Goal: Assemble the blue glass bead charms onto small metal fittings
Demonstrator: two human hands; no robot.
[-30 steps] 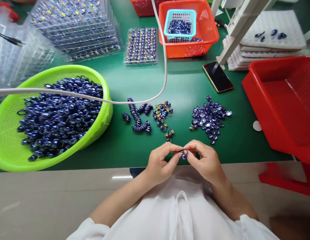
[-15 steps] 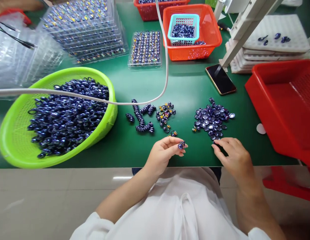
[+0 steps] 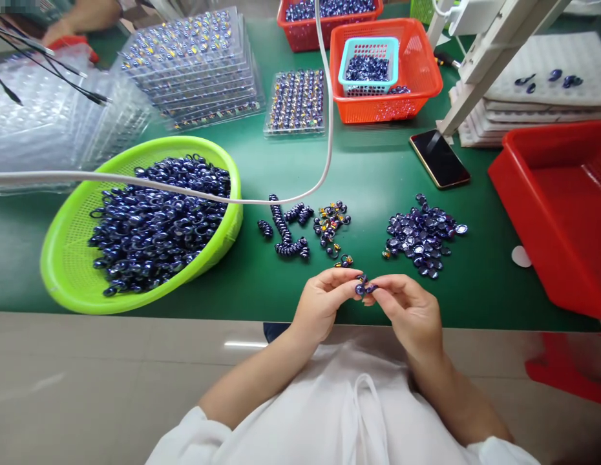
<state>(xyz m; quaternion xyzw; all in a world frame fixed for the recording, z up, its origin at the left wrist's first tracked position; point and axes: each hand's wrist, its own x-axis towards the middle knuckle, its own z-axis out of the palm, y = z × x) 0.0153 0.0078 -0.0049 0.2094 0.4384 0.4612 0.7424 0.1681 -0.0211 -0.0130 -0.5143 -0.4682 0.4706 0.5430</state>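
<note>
Between the thumb and fingers of my left hand (image 3: 322,300) is a small shiny dark-blue ring-like piece (image 3: 360,289). My right hand (image 3: 413,310) pinches a small dark-blue cap-like piece (image 3: 371,289) right beside it; whether the two pieces touch I cannot tell. Beyond my right hand lies a pile of flat, shiny dark-blue caps (image 3: 419,236). Past my left hand is a loose cluster of ring pieces with gold-orange parts (image 3: 331,223). Rows of stacked dark-blue rings (image 3: 281,229) lie left of that cluster.
A green basket (image 3: 63,284) heaped with dark-blue rings stands left, crossed by a white cable (image 3: 262,201). Filled clear trays (image 3: 208,116), an orange basket (image 3: 417,106) and a phone (image 3: 440,159) lie farther back. A red bin (image 3: 533,213) stands right. A co-worker's arm (image 3: 87,18) shows upper left.
My right hand has come left from the edge of the cap pile with a small piece and now meets my left hand. The whole view has shifted slightly.
</note>
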